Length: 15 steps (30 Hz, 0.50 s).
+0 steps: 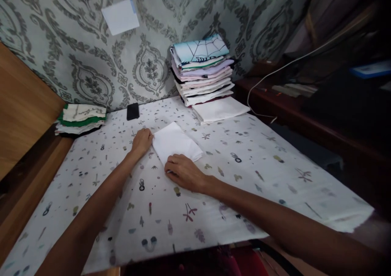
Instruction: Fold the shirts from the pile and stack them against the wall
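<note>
Off to my left a small stack of green and white folded cloths (80, 119) sits at the table's (275, 178) edge beside a black phone (132, 111), and my left hand (141, 141) lies flat and released against the left end of the folded white cloth (176, 145) in the middle of the printed table cover. My right hand (183, 172) presses open-palmed on its near corner, gripping nothing. This cloth looks folded down to a neat rectangle, not yet joined to the tall pile of folded clothes (203, 70) by the wall, with another white folded piece (220, 110) before it.
</note>
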Tool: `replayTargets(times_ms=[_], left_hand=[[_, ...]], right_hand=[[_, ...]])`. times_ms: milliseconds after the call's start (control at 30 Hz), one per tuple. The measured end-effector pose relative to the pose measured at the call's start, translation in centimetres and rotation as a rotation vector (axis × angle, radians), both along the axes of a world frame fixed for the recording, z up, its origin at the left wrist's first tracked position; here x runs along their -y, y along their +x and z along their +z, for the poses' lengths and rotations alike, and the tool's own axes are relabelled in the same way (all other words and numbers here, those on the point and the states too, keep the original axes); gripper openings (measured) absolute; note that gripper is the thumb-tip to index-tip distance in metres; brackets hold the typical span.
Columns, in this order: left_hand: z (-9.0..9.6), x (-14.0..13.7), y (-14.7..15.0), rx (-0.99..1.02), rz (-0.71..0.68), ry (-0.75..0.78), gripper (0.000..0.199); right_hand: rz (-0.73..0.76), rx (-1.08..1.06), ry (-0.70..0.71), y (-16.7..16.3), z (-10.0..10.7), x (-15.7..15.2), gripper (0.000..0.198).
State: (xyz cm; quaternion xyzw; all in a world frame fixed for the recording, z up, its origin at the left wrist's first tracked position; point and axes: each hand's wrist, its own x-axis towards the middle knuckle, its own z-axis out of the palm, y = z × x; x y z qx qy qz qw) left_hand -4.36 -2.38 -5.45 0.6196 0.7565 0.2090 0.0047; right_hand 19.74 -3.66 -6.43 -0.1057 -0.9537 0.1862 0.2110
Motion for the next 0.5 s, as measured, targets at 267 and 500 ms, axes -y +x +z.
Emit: replayTargets(times_ms=[267, 500], left_hand=[[1.5, 1.2, 3.4, 0.021, -0.316, 0.118, 0.032], [0.7, -3.7, 5.9, 0.129, -0.569, -0.215, 0.049]], right_hand=[[-0.071, -0.105, 0.037, 0.7, 1.5, 0.1, 0.017], [-0.386, 0.148, 0.054, 1.1, 1.7, -0.8, 0.009]])
